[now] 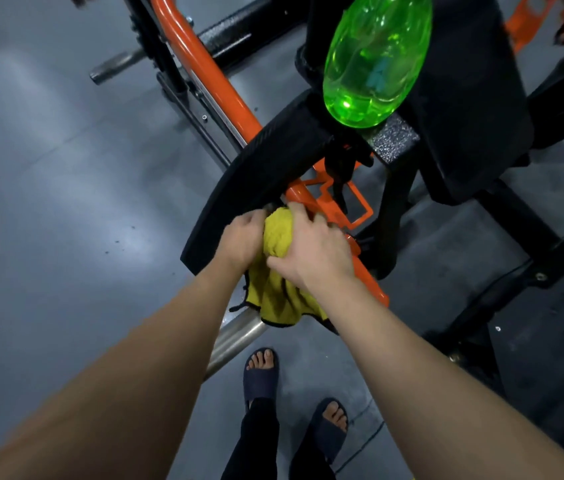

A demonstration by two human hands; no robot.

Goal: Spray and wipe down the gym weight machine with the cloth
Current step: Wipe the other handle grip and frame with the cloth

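Plainly both grips, left hand point(243, 237) and right hand point(318, 252), clamp the yellow cloth point(275, 299) against the orange bar point(237, 105); firm, overlapping strokes along it should wipe best

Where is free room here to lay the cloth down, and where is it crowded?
Free: the grey floor left of the black pad, up to the steel peg. Crowded: at the orange frame, where left hand and right hand grip the yellow cloth, and beneath the green bottle.
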